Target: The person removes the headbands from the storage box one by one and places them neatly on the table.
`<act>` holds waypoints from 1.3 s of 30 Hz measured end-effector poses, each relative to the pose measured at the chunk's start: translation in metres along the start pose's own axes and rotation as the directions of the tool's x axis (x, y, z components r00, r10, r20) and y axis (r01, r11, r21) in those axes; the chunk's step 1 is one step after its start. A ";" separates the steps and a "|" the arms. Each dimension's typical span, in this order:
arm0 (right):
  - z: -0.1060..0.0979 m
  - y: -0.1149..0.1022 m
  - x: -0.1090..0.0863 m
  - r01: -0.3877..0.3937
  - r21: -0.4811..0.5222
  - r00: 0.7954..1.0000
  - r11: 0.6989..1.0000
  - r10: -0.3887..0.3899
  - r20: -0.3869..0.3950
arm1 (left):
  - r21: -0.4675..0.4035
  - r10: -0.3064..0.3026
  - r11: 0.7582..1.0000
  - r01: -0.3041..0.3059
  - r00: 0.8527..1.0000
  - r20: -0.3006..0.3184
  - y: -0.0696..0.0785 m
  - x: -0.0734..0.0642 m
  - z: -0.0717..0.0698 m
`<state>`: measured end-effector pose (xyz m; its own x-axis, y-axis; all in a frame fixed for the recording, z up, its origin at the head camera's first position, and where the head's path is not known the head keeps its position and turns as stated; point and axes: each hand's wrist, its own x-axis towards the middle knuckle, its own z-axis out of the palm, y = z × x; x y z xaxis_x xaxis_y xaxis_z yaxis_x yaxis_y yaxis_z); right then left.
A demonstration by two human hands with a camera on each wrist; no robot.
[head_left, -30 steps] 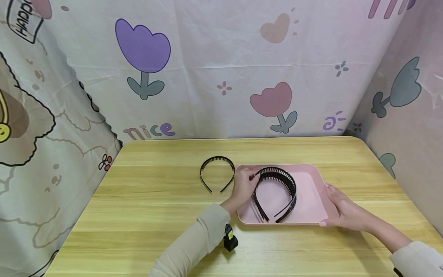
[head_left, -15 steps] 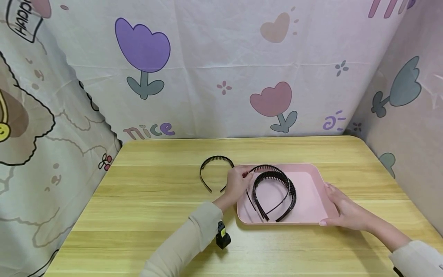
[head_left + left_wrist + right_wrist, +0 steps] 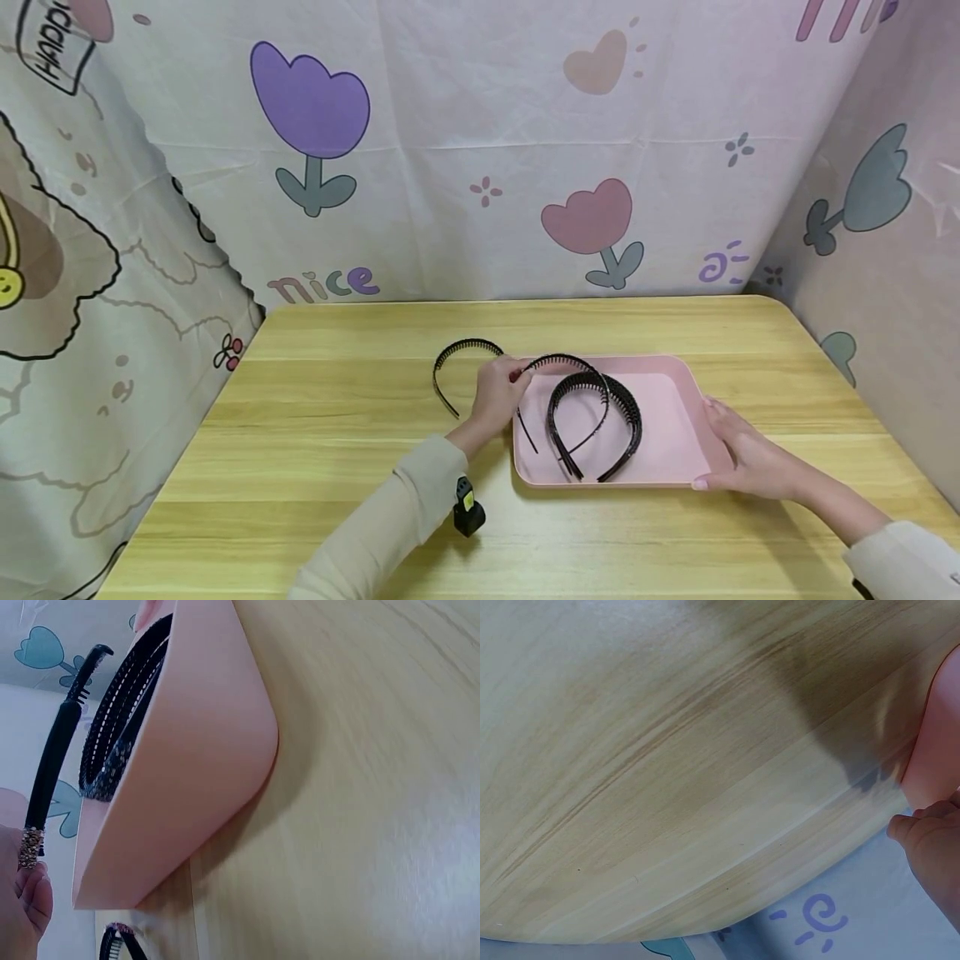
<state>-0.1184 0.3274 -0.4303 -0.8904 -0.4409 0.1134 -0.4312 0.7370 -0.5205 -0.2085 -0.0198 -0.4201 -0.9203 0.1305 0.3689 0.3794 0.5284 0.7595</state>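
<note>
In the head view my left hand (image 3: pixel 495 396) pinches a thin black toothed headband (image 3: pixel 555 358) near its left side, raised over the left part of a pink tray (image 3: pixel 675 433). The left wrist view shows a sparkly band on the held headband (image 3: pixel 54 761) right by the fingers. Several black headbands (image 3: pixel 632 408) lie nested in the tray's left half. At the tray's right end my right hand (image 3: pixel 765 467) holds the side, thumb at the front corner and fingers along the right rim. Another black headband (image 3: pixel 437 375) lies on the table, partly hidden behind my left hand.
The wooden table (image 3: pixel 315 467) extends left of and in front of the tray. A patterned cloth (image 3: pixel 450 225) hangs behind the table and along both sides. A small black device (image 3: pixel 469 517) is strapped at my left sleeve cuff.
My left hand has moved left, drawing one headband away from the nested ones toward the tray's left rim. The right hand and tray have stayed in place.
</note>
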 end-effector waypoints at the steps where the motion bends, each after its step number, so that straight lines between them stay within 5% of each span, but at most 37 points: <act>1: 0.000 0.000 0.000 0.002 -0.002 1.000 1.000 -0.002 -0.002 | -0.001 -0.006 1.000 0.006 1.000 -0.005 -0.001 0.000 -0.001; 9: 0.001 0.002 0.000 0.013 -0.013 1.000 1.000 -0.014 -0.011 | 0.005 -0.040 0.999 0.040 0.999 -0.015 -0.008 0.000 -0.013; 19: 0.001 0.004 0.000 0.006 -0.015 1.000 1.000 -0.006 -0.009 | 0.057 0.020 0.998 -0.016 0.997 -0.070 -0.022 0.002 -0.027; 39: 0.003 0.003 -0.001 0.026 -0.036 0.999 0.999 -0.027 -0.024 | 0.090 -0.054 0.994 0.069 0.986 -0.160 -0.051 -0.004 -0.065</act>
<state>-0.1186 0.3290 -0.4344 -0.8817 -0.4482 0.1472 -0.4591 0.7434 -0.4864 -0.2185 -0.1018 -0.4258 -0.9123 -0.0342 0.4081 0.3047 0.6093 0.7321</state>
